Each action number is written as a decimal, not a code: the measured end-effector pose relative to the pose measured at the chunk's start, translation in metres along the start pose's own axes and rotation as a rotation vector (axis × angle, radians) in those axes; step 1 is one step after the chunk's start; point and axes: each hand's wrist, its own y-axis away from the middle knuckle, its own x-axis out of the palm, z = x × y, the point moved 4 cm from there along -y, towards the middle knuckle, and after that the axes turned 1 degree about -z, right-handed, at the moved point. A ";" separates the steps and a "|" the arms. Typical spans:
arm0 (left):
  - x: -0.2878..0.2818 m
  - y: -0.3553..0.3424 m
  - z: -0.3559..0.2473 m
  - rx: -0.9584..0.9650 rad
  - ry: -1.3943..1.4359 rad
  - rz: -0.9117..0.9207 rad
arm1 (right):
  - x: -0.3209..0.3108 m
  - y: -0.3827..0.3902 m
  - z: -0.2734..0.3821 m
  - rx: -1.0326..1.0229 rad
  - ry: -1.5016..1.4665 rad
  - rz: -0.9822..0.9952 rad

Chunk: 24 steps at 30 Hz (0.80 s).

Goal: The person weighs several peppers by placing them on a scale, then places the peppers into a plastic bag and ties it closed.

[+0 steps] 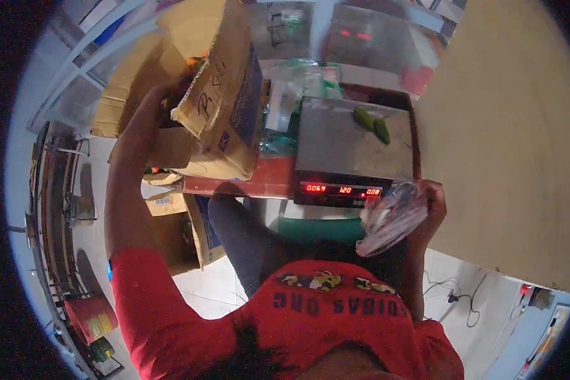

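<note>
My left arm reaches into a tall open cardboard box (225, 126) on the left. Its flap and the shadow hide the fingers of my left hand (171, 92). Small orange things (196, 62) show inside, beside that hand. My right hand (432, 202) grips a crumpled clear plastic bag (396, 218) in front of the scale's right corner. On the flat metal plate of a digital weighing scale (329, 139) lie two green pieces that look like peppers (372, 125), toward the back right. Red digits glow on the scale's front panel.
The scale stands on a red-brown table (272, 185), with clear and green plastic bags (291, 95) between it and the box. A large tan board (500, 145) rises on the right. Below left, another open carton (177, 237) sits on the floor. Cables (465, 297) lie at lower right.
</note>
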 end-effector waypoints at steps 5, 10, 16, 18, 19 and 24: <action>-0.001 0.002 0.015 -0.044 -0.015 0.010 | -0.003 -0.001 -0.008 0.030 -0.032 0.027; 0.006 0.005 0.022 -0.067 -0.018 0.014 | 0.004 0.002 -0.003 -0.008 -0.043 0.001; 0.008 0.007 0.031 -0.085 -0.022 0.017 | -0.006 0.002 -0.011 -0.011 -0.018 0.019; 0.010 0.006 0.033 -0.093 -0.026 0.015 | -0.008 -0.001 -0.007 -0.037 0.017 0.019; 0.012 0.006 0.034 -0.094 -0.033 0.018 | -0.009 -0.002 -0.004 -0.063 0.056 0.029; 0.015 0.004 0.038 -0.105 -0.029 0.006 | -0.010 0.000 0.007 -0.041 -0.006 -0.016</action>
